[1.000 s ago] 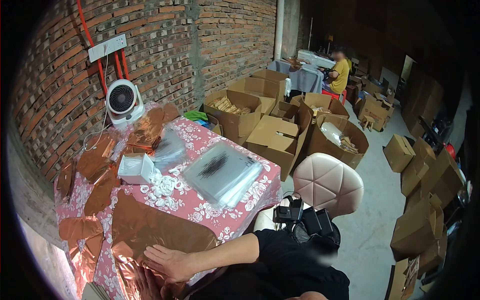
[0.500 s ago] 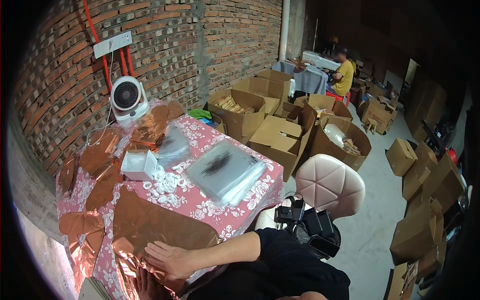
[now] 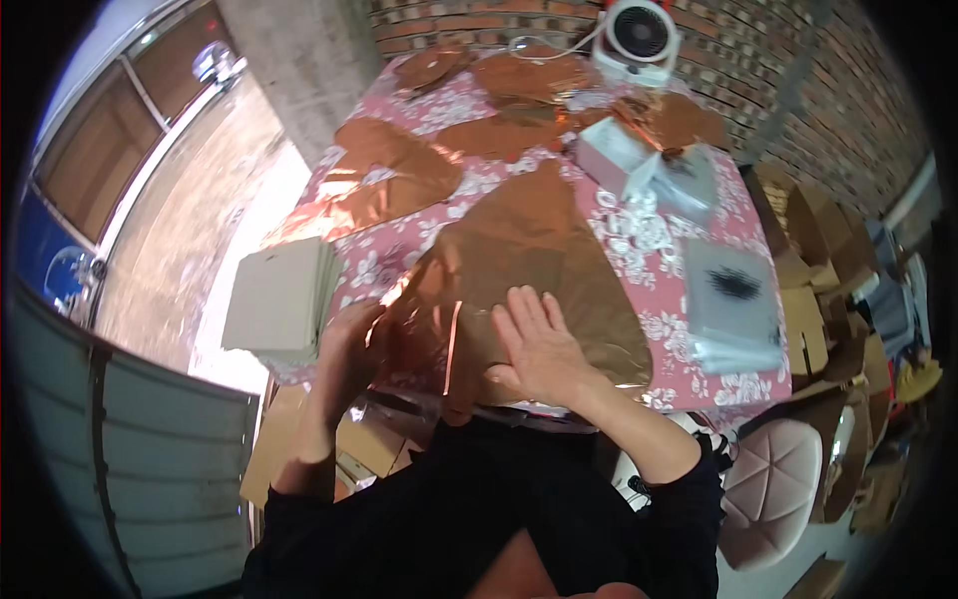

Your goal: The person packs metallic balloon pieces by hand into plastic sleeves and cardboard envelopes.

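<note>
A large copper-coloured foil sheet [image 3: 519, 240] lies in front of me on the table, creased and narrowing toward its far end. My right hand [image 3: 539, 349] rests flat on its middle, fingers stretched out. At the foil's near left edge is my left hand [image 3: 349, 359], its fingers bent against that edge; they are in shadow and partly hidden. A bright upright crease runs through the foil between both hands, and its near end hangs at the table edge.
A grey board stack [image 3: 274, 299] sits left; more copper foil pieces [image 3: 394, 175] lie beyond. Right are a white box [image 3: 614, 155], white rings [image 3: 639, 225] and clear plastic bags [image 3: 733, 299]. A fan [image 3: 639, 45] stands behind. A chair [image 3: 773, 489] and cartons [image 3: 803, 319] are right.
My view has swung left, bringing the doorway and board stack in. My left hand now shows at the foil's left edge; my right hand remains flat on the foil.
</note>
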Action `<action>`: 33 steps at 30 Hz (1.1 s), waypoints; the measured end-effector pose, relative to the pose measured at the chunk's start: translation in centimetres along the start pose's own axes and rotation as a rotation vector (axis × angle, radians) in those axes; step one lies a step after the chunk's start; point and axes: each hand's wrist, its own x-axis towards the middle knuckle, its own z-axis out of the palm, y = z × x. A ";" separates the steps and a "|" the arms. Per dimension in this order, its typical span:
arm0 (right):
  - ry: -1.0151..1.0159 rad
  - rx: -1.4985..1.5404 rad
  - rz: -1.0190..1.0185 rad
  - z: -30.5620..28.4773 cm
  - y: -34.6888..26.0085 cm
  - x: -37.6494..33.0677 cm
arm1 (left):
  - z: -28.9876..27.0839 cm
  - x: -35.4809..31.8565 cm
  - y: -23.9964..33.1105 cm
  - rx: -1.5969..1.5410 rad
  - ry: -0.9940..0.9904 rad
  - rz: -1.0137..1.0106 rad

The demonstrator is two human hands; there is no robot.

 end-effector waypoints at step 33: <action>-0.061 -0.055 -0.022 0.0 -0.3 0.2 | 7.5 7.6 -8.0 0.351 -0.039 -0.006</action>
